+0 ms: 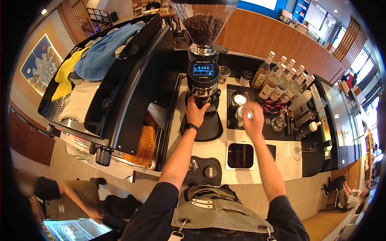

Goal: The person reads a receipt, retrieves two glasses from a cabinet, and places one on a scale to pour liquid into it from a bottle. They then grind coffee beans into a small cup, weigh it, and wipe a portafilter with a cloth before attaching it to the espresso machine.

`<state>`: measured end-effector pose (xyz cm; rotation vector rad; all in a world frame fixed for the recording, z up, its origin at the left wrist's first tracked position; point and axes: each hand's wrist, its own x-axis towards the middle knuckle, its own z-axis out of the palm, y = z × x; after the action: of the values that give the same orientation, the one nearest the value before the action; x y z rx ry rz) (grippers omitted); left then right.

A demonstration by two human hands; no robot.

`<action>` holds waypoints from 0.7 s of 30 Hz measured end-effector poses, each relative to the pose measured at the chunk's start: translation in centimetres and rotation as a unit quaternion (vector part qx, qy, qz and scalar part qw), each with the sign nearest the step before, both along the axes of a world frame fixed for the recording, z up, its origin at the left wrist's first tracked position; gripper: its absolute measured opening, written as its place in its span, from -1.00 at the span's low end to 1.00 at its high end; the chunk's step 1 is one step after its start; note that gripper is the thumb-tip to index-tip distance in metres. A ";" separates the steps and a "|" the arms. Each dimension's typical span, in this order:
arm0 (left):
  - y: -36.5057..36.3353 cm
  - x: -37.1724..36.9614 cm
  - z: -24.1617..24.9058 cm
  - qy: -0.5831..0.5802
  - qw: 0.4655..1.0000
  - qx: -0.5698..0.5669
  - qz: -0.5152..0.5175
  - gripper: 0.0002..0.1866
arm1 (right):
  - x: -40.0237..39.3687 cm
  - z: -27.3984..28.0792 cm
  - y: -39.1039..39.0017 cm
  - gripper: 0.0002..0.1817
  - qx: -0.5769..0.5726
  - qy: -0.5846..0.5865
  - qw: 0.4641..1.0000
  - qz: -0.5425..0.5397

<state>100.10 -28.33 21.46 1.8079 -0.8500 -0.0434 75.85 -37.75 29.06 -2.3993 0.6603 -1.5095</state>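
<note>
My left hand (196, 113), with a dark band on its wrist, is closed around a dark portafilter (204, 101) under the spout of the coffee grinder (203, 76). The hand hides most of the portafilter. Lit digits show on the grinder's display, and coffee beans (203, 30) fill its clear hopper. Over the right edge of a black tray (232, 122), my right hand (254, 122) is smeared by motion. Its fingers are at a small shiny round cup (244, 113); whether they grip it cannot be made out. A second shiny round cup (240, 99) stands just behind.
A black espresso machine (132, 88) with cloths on top stands left. Several syrup bottles (277, 82) crowd the back right. In front are a square metal bin (240, 156) and a black tamping mat (210, 162). Another person (72, 197) is at the lower left.
</note>
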 end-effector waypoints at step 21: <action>0.2 0.3 -0.1 -0.009 1.000 0.017 -0.004 -0.15 | 11.3 13.7 -8.9 -0.76 0.003 -0.005 0.999 0.046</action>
<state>100.44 -28.11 21.36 1.8388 -0.8739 -0.0459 87.11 -46.65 42.79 -2.3821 0.5440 -1.4792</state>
